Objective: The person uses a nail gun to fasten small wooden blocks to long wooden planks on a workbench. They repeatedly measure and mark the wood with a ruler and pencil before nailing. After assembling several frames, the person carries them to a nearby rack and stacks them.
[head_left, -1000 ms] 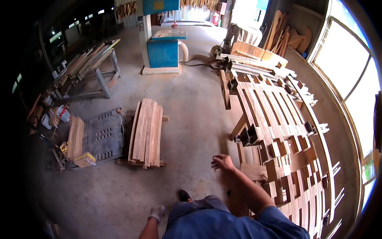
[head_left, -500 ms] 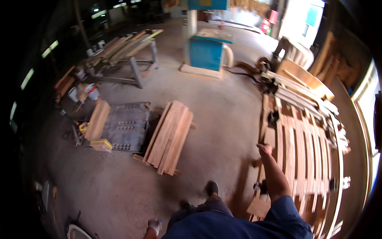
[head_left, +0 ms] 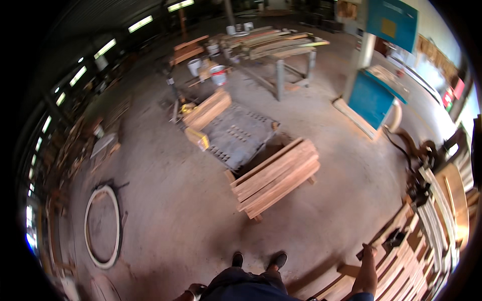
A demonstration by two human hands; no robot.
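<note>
Workshop floor (head_left: 165, 200): bare concrete, dusty, lit from strip windows along the left wall. Near the centre lies a stack of wooden planks (head_left: 275, 176), raised on short cross battens. Just beyond it, touching its far end, sits a grey perforated pallet (head_left: 238, 134); a second, smaller bundle of boards (head_left: 207, 109) rests across the pallet's far corner, with a yellow block (head_left: 197, 138) at the pallet's left edge. A wooden ring (head_left: 102, 227) lies flat on the floor at left, well apart from the planks. Further back stands a metal trestle bench (head_left: 273, 47) loaded with long timber, with white buckets (head_left: 218, 74) beside it. A blue machine (head_left: 374, 98) stands at upper right.

Along the right edge runs a long rack of wooden slats and blocks (head_left: 422, 236), set in rows.

Right hand (head_left: 367, 268): extended forward and to the right, resting on the near end of the slat rack. The fingers point away toward the rack; how far they curl, and whether they grip a piece, cannot be told from this view.

Left hand (head_left: 193, 291): at the bottom edge, beside the person's thigh, wearing a light glove. Only part of it shows; its finger position cannot be told. It touches nothing visible.

Two dark shoes (head_left: 258, 260) stand on the floor between the hands, near the plank stack.
</note>
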